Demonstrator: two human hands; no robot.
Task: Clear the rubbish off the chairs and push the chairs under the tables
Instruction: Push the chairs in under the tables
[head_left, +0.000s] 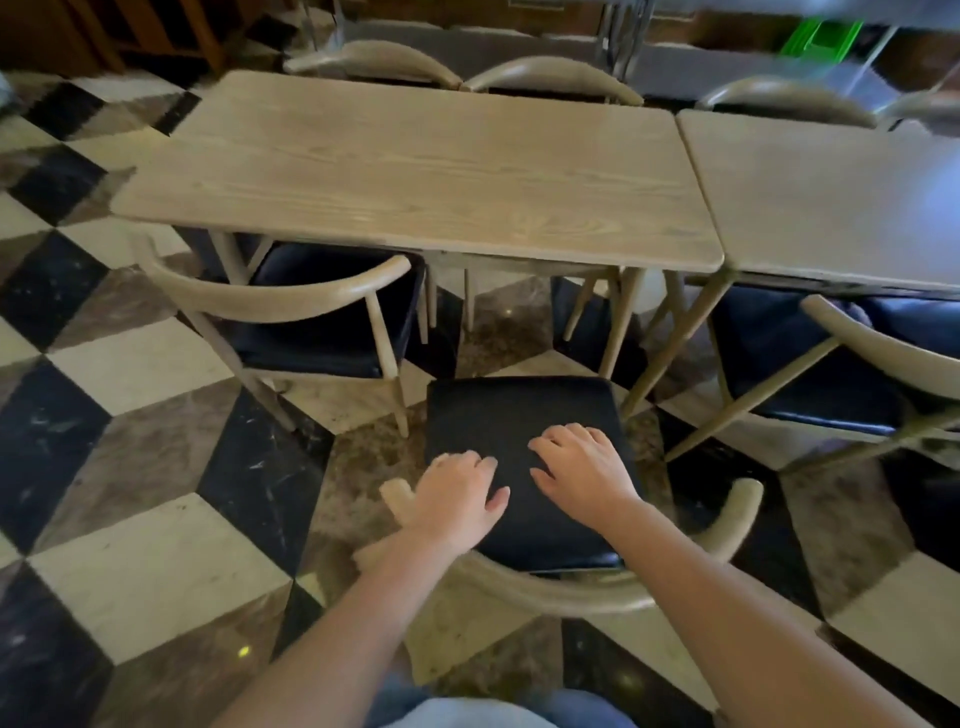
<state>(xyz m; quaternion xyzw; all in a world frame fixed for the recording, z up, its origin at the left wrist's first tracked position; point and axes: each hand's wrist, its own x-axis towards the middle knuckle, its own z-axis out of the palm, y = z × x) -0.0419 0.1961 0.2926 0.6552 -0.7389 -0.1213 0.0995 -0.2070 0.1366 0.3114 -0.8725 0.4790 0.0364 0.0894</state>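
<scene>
A pale wooden chair with a black seat cushion stands directly in front of me, pulled out from the long wooden table. Its curved backrest runs under my forearms. My left hand hovers over the seat's near left edge, fingers loosely spread, holding nothing. My right hand rests over the seat's middle right, fingers apart and empty. No rubbish shows on this seat.
A second chair sits half under the table at the left, a third under the neighbouring table at the right. More chair backs line the far side. The floor is checkered tile. A green crate sits far back.
</scene>
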